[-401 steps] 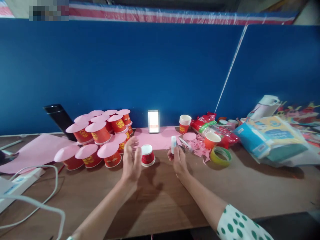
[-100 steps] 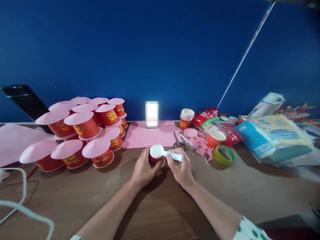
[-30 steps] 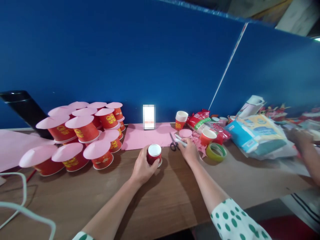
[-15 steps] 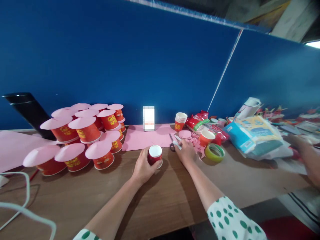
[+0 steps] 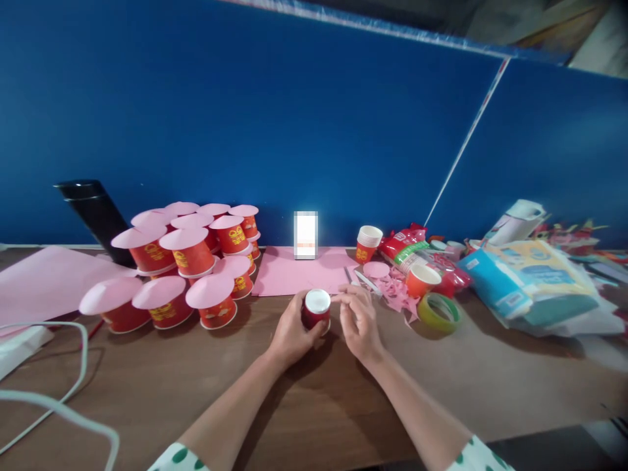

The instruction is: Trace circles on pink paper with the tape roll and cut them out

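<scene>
My left hand (image 5: pixel 293 332) is wrapped round a small red paper cup (image 5: pixel 316 309) that stands upside down on the wooden table (image 5: pixel 314 399), white bottom up. My right hand (image 5: pixel 360 322) is just right of the cup, fingers drawn together in a pinch with the tips pointing at the cup's top; what they hold, if anything, is too small to make out. Just behind the right hand lie a white glue stick (image 5: pixel 367 282), a pink paper disc (image 5: pixel 376 269) and pink paper scraps (image 5: pixel 395 292).
Several upturned red cups capped with pink discs (image 5: pixel 191 261) are piled at the left. A pink sheet (image 5: pixel 294 273), a lit phone (image 5: pixel 305 235), stacked cups (image 5: pixel 367 243), an orange cup (image 5: pixel 422 280), a green tape roll (image 5: pixel 439 312) and packages (image 5: pixel 530 281) lie behind and right. White cable (image 5: pixel 59 405) runs front left.
My right hand has drawn back from the scraps by the scissors to the cup's side, fingers pinched. The left hand keeps its hold on the cup. The other person's arm at right has left the view.
</scene>
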Action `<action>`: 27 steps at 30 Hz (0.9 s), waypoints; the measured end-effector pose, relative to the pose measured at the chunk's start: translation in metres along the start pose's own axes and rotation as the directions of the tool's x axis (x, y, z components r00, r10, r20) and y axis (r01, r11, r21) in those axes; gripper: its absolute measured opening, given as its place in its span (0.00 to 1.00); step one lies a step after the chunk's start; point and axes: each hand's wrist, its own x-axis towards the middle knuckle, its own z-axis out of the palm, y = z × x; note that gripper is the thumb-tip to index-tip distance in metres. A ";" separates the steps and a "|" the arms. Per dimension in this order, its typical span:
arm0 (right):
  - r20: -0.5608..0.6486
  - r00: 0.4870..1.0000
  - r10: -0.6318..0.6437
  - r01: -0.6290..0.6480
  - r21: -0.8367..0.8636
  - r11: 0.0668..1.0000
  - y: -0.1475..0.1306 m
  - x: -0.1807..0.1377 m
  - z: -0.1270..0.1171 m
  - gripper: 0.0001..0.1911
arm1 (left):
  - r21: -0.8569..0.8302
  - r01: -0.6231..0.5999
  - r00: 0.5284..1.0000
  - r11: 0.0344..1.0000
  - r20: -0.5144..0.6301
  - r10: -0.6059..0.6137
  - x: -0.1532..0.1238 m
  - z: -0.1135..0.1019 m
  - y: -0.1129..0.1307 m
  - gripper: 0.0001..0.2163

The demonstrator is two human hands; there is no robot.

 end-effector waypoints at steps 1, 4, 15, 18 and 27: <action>0.019 1.000 0.000 -0.001 0.017 1.000 -0.003 0.000 0.000 0.14 | -0.002 0.001 1.000 1.000 0.003 -0.001 0.000 0.000 0.000 0.22; 0.057 0.998 0.014 -0.017 0.046 0.999 -0.005 0.002 -0.001 0.15 | 0.000 0.005 1.000 1.000 0.001 -0.005 0.001 0.000 0.001 0.22; 0.166 0.986 -0.009 -0.008 0.106 0.994 0.001 0.001 0.003 0.19 | 0.007 0.007 1.000 1.000 -0.001 -0.007 0.001 0.002 0.002 0.21; 0.170 0.985 -0.009 -0.012 0.120 0.993 0.001 0.000 0.002 0.18 | 0.011 0.006 1.000 1.000 -0.004 -0.006 0.001 0.002 0.002 0.21; 0.171 0.985 -0.029 0.004 0.144 0.990 -0.001 0.001 0.000 0.16 | -0.003 0.012 1.000 1.000 0.002 -0.012 0.002 0.002 0.002 0.21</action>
